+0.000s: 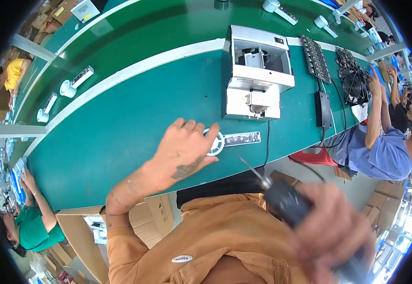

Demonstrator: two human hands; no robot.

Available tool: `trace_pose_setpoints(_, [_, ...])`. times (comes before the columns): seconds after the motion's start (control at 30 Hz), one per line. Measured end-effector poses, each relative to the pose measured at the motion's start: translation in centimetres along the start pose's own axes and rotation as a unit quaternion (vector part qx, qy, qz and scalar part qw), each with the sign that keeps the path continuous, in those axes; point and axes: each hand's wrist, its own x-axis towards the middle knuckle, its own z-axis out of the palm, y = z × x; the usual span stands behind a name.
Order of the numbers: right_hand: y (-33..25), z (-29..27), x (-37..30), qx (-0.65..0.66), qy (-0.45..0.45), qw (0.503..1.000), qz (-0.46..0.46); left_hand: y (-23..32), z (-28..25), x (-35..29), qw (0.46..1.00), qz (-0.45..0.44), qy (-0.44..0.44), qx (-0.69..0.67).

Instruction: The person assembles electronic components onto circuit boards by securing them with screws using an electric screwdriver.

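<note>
My left hand rests on the green bench, its thumb and fingers around the round end of a white housing. From that ring a straight handle points right, with a circuit board showing along it. My right hand, smeared by motion, grips a dark electric screwdriver in front of my body at the right. Its thin bit points up and left toward the housing, apart from it. Just beyond the handle stands a silver box-shaped machine with an open top and a small front mechanism.
Similar white round-headed parts lie on the green strip behind a pale rail. Right of the machine are a panel of circuit boards, a black power adapter, cables and a black fan. Co-workers sit on both sides; cardboard boxes stand below.
</note>
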Motion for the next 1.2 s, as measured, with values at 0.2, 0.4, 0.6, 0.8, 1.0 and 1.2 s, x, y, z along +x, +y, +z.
trace_pose_setpoints(0.2, [2.9, 2.9, 3.8, -0.021, 0.083, 0.935, -0.344, -6.2, -4.8, -2.4, 0.969, -0.067, -0.088, -0.223])
trace_pose_setpoints(0.4, [-0.1, -0.2, 1.8, 0.061, 0.037, 0.972, -0.224, -12.2, -7.0, 0.0, 0.944, -0.199, 0.100, -0.244])
trace_pose_setpoints(0.6, [1.1, 1.2, 6.3, 0.003, 0.149, 0.911, -0.385, -19.0, -3.6, 8.1, 0.946, -0.210, 0.194, -0.155])
trace_pose_setpoints(0.8, [-4.3, -5.0, 1.7, -0.141, -0.083, 0.985, 0.053, -24.2, 1.9, 10.1, 0.945, -0.231, 0.214, -0.088])
trace_pose_setpoints(1.0, [0.4, -12.6, 2.5, -0.113, 0.040, 0.958, 0.261, -22.6, -0.6, 11.4, 0.949, -0.266, 0.167, -0.040])
trace_pose_setpoints(1.2, [8.0, -24.5, 3.9, 0.053, 0.230, 0.760, 0.605, -24.0, -2.6, 14.5, 0.949, -0.196, 0.247, -0.024])
